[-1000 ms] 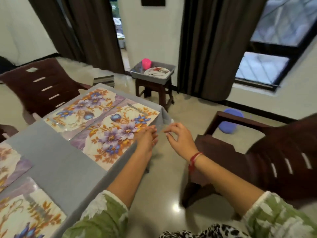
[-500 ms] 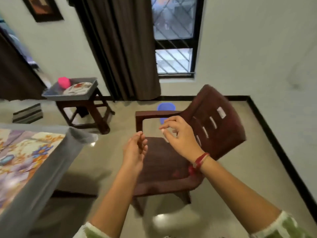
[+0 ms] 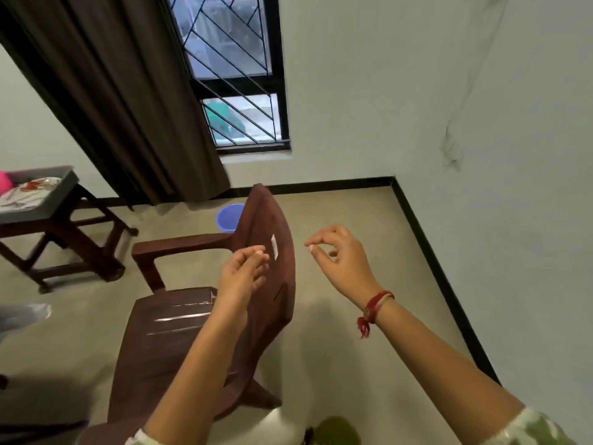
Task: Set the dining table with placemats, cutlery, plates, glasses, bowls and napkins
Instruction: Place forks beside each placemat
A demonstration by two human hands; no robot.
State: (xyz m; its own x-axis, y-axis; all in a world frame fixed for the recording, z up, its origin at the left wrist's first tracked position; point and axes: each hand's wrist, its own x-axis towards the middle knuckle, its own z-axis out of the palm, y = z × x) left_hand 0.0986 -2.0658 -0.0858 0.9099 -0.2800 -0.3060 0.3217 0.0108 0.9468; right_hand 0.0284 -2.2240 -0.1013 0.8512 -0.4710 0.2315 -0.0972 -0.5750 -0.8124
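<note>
View has swung right since 0.5 s ago: the grey-clothed tabletop [image 3: 25, 311] is now just a corner at the left edge, and the floral placemats are gone from view. The hands have moved apart. Left hand [image 3: 242, 274] sits in front of the dark brown plastic armchair [image 3: 179, 332] backrest, right hand [image 3: 340, 256] over floor to its right.

Left grip: fingers loosely bent, close together, holding nothing. Right grip: thumb and forefinger tips together, other fingers curled, nothing visible between them.

Task items: white patterned plates [image 3: 32, 187] and pink cup [image 3: 3, 183] in the grey rectangular tray [image 3: 61, 187] on the dark wooden stool [image 3: 80, 239], far left, partly cropped.

Open floor runs right of the armchair to the black skirting [image 3: 442, 277].
</note>
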